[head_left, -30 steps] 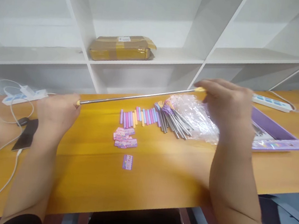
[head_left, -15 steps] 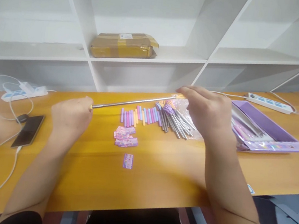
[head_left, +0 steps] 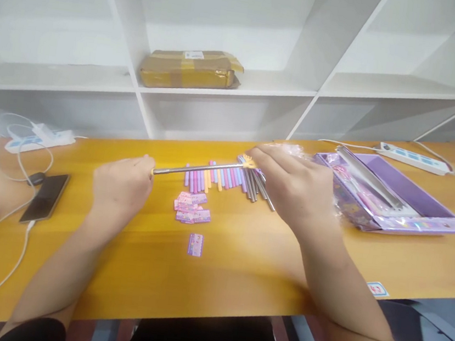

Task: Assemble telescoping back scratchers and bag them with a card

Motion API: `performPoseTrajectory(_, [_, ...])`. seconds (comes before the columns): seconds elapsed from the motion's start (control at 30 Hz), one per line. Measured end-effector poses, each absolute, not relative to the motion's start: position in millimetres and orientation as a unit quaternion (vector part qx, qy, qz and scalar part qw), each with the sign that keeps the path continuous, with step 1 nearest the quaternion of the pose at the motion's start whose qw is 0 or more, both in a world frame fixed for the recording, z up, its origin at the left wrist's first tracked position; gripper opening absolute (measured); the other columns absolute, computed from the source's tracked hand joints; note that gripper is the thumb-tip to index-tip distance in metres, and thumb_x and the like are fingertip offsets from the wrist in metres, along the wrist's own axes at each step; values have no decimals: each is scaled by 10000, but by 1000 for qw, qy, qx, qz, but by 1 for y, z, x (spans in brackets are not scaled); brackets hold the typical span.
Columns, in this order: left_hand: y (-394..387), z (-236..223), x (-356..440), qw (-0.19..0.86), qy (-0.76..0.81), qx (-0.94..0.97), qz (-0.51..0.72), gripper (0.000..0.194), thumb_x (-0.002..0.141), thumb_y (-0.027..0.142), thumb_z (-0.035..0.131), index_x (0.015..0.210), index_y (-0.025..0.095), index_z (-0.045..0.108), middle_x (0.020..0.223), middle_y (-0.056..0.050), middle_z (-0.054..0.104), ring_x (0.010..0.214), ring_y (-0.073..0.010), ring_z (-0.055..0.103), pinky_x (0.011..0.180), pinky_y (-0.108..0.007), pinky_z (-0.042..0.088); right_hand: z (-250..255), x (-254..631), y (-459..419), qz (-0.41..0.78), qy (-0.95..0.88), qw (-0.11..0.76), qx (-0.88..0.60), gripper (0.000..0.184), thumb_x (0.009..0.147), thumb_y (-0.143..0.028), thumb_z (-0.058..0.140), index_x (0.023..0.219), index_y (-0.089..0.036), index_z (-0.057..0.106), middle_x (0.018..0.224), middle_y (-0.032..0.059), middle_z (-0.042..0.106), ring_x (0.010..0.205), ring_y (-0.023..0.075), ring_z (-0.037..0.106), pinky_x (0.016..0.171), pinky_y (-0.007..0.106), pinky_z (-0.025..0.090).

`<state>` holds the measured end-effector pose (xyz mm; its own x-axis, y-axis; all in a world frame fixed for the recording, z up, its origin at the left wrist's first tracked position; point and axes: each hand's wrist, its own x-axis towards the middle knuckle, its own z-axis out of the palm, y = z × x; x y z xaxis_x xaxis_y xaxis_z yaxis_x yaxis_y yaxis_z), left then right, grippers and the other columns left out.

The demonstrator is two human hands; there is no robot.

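Rod (head_left: pixel 198 168) spanning both hands, beyond the cards (head_left: pixel 190 208).

Left hand (head_left: pixel 122 188), left of and beyond the cards, is clenched around one end of the rod; a sliver of yellow shows at the fist. Right hand (head_left: pixel 294 187), right of and beyond the cards, has its fingers over the yellow claw (head_left: pixel 249 162) at the other end; contact seen, but whether it grips cannot be told. Rod slopes slightly, its view crossing the coloured sticks (head_left: pixel 198 181), which lie in a row just beyond the cards. Metal tubes (head_left: pixel 250 189) lie right of the cards, partly hidden by the right hand. Purple box (head_left: pixel 426 223): well right of the cards. Phone (head_left: pixel 45 199): well left. Single card (head_left: pixel 195 245): just nearer the person.
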<state>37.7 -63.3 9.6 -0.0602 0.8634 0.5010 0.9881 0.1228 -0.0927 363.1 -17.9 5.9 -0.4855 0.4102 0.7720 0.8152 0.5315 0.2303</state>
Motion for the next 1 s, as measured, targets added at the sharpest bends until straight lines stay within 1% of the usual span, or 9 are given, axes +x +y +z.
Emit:
performPoseTrajectory(0.13, [-65,10,31,243,-715,-640,-143,456,1060,248,381,607,193,366,566,-19,362,562,-153,235,621,-348,125,6,358,-21,-289,-809,331,-391,466,972,40,512,1258,-221,773,1241,28,836,767,139,698,584,315,357])
performPoseTrajectory(0.27, [-71,4,45,245,-691,-670,-117,455,1070,238,389,629,193,492,579,-42,445,557,-167,334,601,-349,127,-8,332,-32,-259,-840,335,-338,388,1017,-16,506,1231,-215,760,1227,48,827,722,132,652,568,317,351])
performPoseTrajectory(0.33, [-74,-3,59,216,-660,-715,-77,394,1033,162,404,680,188,579,607,-62,518,569,-181,428,590,-351,135,-20,313,-41,-238,-864,307,-321,343,1027,-48,504,1205,-202,754,1170,66,822,625,117,570,525,327,310])
performPoseTrajectory(0.4, [-75,-8,72,174,-645,-744,-18,338,977,87,418,736,179,636,620,-76,564,572,-197,501,576,-350,146,-28,299,-48,-240,-863,256,-363,347,993,3,478,1128,-168,747,956,54,790,535,117,453,484,358,203])
performPoseTrajectory(0.53, [-73,-10,81,145,-652,-743,43,308,919,32,419,830,173,678,679,-94,640,621,-241,615,562,-349,167,-25,296,-48,-186,-900,175,-352,369,979,30,440,1113,-171,719,911,30,729,544,108,388,500,341,160])
performPoseTrajectory(0.67, [-70,-7,78,133,-646,-751,44,277,987,112,425,875,193,664,772,-87,696,701,-256,673,566,-354,186,-13,302,-40,-136,-906,124,-381,317,991,1,454,1063,-167,713,911,33,708,540,110,337,515,331,156])
performPoseTrajectory(0.77, [-69,-3,79,106,-641,-760,27,256,1081,306,453,934,205,638,868,-83,725,761,-259,689,575,-349,206,-10,303,-32,-109,-907,89,-396,340,974,10,447,1077,-171,716,918,37,718,546,118,360,530,339,165])
performPoseTrajectory(0.87, [-69,4,80,59,-641,-765,17,384,1128,514,414,965,218,596,906,-72,722,771,-251,681,585,-336,238,-9,305,-22,-90,-901,86,-416,315,1002,-38,465,1113,-175,725,934,47,748,586,130,461,556,349,174])
performPoseTrajectory(1.0, [-67,11,77,40,-653,-756,17,391,1152,488,327,954,230,544,908,-54,703,715,-228,633,586,-333,250,-10,324,8,-48,-876,133,-461,281,1105,-274,498,1086,-181,762,990,84,806,703,170,622,604,328,255])
